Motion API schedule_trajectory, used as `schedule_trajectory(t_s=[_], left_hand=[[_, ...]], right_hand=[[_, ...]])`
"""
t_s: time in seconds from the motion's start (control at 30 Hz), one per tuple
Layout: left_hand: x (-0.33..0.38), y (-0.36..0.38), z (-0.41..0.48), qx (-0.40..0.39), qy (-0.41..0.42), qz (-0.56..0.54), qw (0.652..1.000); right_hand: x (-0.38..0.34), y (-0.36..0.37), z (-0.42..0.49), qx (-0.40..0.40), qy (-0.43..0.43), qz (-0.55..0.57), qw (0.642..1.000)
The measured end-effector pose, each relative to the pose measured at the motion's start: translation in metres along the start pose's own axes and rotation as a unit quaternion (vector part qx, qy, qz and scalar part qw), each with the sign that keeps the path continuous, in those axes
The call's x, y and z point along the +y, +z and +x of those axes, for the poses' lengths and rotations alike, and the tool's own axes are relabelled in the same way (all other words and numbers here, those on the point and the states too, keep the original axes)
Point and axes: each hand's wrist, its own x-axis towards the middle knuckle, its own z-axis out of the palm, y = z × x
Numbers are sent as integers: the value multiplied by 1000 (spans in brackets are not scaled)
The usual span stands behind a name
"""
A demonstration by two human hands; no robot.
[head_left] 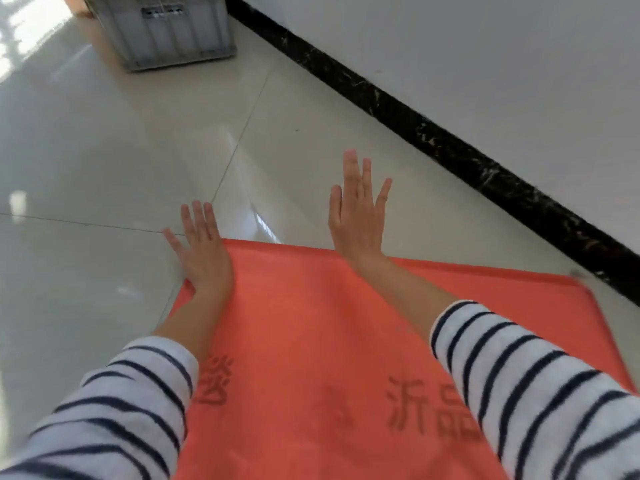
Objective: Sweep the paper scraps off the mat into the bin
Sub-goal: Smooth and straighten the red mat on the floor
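A glossy pale tiled floor (104, 161) fills most of the room, meeting a white wall (485, 64) on the right along a black marbled skirting strip (450, 147) that runs diagonally from the far side toward the near right. On the floor in the near middle lies the orange-red mat (311, 323), flat, with darker printed characters across its near part; its far edge sits just short of a grout line, and its far right corner comes close to the skirting. A small grey smudge at that far right corner is too blurred to identify, and I can make out no paper scraps on the mat's visible surface. At the far left stands a grey ribbed plastic bin (166, 32), well apart from the mat, with bright light falling on the tiles beside it. The person reaches forward with both arms in white sleeves with dark stripes (519, 382), forearms bare. The left hand (204, 247) is spread flat with fingers extended, over the mat's far left corner and reaching past it above the tiles. The right hand (358, 216) is likewise open, fingers straight and slightly fanned, beyond the mat's far edge over the floor. Neither hand holds anything.
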Motion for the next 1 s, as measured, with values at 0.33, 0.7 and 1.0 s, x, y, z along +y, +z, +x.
schedule_trajectory(t_s=[0.33,0.7,1.0], left_hand=[[159,-101,-268,-20,302,-186,935],[208,-154,-585,-178,506,-257,804],[212,-103,-671,-161,452,-186,857]], right_hand=[[198,-265,-195,98,229,-52,967],[265,-376,-495,86,426,-106,894],[250,-294,-536,-52,389,-81,916]])
